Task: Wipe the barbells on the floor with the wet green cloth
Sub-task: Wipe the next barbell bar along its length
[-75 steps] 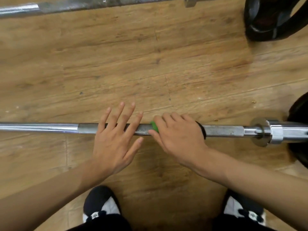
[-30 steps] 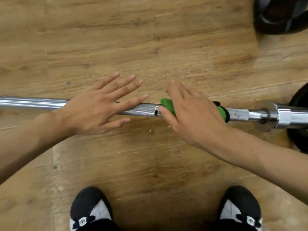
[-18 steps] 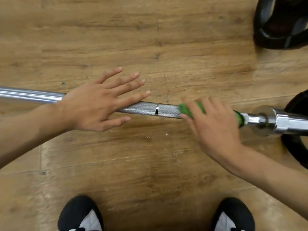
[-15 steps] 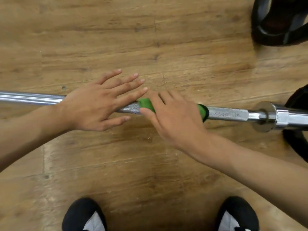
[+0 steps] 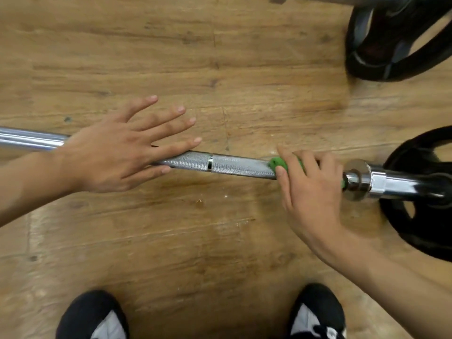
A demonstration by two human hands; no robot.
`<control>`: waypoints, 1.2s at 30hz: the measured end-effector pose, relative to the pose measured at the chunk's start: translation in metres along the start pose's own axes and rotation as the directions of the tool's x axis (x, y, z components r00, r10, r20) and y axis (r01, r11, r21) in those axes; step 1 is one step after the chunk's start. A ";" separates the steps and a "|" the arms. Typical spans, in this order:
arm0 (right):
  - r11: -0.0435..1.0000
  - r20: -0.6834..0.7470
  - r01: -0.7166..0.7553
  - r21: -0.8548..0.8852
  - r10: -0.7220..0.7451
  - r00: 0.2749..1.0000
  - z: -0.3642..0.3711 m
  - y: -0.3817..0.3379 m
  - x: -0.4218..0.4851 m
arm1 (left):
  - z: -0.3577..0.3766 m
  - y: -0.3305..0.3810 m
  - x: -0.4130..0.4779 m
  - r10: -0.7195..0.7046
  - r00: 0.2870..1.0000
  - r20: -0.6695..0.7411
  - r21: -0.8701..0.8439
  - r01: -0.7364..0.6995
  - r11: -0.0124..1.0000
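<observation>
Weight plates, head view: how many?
2. One black plate is in the top right corner. A second plate sits on the barbell sleeve at the right edge. The frame cuts off both, so more may be hidden.

Left hand (image 5: pixel 117 152): palm down, laid flat on the barbell (image 5: pixel 232 165); fingers straight and fanned apart, pointing right and away; thumb on the near side of the shaft.
Left forearm: bare, enters from the left edge, wrist roughly straight.
Right hand (image 5: pixel 308 189): back of the hand up, fingers curled over the shaft, thumb tip pressed on the near side, gripping the green cloth (image 5: pixel 277 163) (only a fold shows by the thumb).
Right forearm: bare, rises from the lower right corner.
Spacing: hands apart, a length of bare shaft between them.
</observation>
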State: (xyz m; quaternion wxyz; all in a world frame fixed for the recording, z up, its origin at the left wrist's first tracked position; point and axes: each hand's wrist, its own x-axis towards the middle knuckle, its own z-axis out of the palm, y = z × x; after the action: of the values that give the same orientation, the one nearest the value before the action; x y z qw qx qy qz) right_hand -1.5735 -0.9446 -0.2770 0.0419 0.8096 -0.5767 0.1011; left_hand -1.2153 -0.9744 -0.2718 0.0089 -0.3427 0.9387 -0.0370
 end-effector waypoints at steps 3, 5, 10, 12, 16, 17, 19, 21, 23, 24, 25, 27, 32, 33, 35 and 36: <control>0.972 0.005 0.224 0.068 -0.225 0.974 0.007 -0.062 0.020 | -0.001 0.005 -0.004 0.005 1.000 0.026 0.030 -0.005 1.000; 0.950 0.028 0.293 0.111 -0.297 0.954 0.005 -0.080 0.029 | -0.003 0.008 -0.005 -0.001 1.000 0.031 0.038 0.000 0.999; 0.978 0.097 0.194 0.078 -0.202 0.975 -0.011 -0.014 -0.003 | -0.005 0.015 -0.011 -0.033 0.999 0.026 0.052 0.032 0.998; 0.994 0.142 0.110 0.029 -0.113 0.983 -0.021 0.023 -0.021 | -0.004 0.019 -0.012 -0.048 0.999 0.023 0.068 0.046 0.997; 0.995 0.080 -0.060 0.079 0.054 0.995 -0.016 0.020 -0.032 | -0.006 0.025 -0.015 -0.071 0.997 0.023 0.078 0.069 0.995; 0.994 0.055 -0.068 0.087 0.063 0.996 -0.013 0.005 -0.028 | -0.007 0.027 -0.016 -0.067 0.997 0.028 0.077 0.064 0.995; 0.992 0.052 0.020 0.122 -0.026 0.998 -0.008 -0.035 -0.015 | -0.009 0.030 -0.017 -0.063 0.997 0.041 0.076 0.059 0.995; 0.978 0.067 0.155 0.139 -0.166 0.984 -0.003 -0.070 -0.006 | -0.011 0.034 -0.018 -0.058 0.997 0.049 0.072 0.055 0.996; 0.961 0.075 0.243 0.136 -0.254 0.964 -0.004 -0.079 -0.001 | -0.012 0.035 -0.019 -0.062 0.997 0.049 0.065 0.059 0.996; 0.957 0.077 0.259 0.131 -0.270 0.960 -0.005 -0.072 -0.004 | -0.013 0.036 -0.020 -0.068 0.997 0.046 0.061 0.065 0.996; 0.959 0.075 0.251 0.131 -0.262 0.962 -0.009 -0.060 -0.011 | -0.012 0.037 -0.021 -0.074 0.996 0.044 0.059 0.072 0.996; 0.978 0.085 0.182 0.104 -0.192 0.978 -0.017 -0.023 -0.028 | -0.010 0.040 -0.024 -0.084 0.995 0.044 0.056 0.081 0.995; 0.999 0.098 0.038 0.003 -0.038 0.994 -0.022 0.026 -0.054 | -0.008 0.043 -0.027 -0.080 0.994 0.072 0.011 0.080 0.997; 0.999 0.073 0.032 0.013 -0.033 0.997 -0.019 0.015 -0.050 | -0.009 0.043 -0.027 -0.077 0.994 0.080 0.004 0.077 0.997; 0.993 0.030 0.103 0.059 -0.105 0.994 -0.013 -0.027 -0.036 | -0.010 0.044 -0.028 -0.072 0.992 0.103 0.000 0.073 0.997; 0.984 0.026 0.157 0.087 -0.160 0.987 -0.009 -0.050 -0.028 | -0.011 0.043 -0.028 -0.068 0.992 0.110 0.001 0.068 0.998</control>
State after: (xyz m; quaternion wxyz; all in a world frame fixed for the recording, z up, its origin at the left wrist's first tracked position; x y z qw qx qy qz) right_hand -1.5358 -0.9005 -0.2721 0.0062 0.8556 -0.5062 0.1081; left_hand -1.2220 -0.9226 -0.2647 0.0591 -0.3760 0.9246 -0.0172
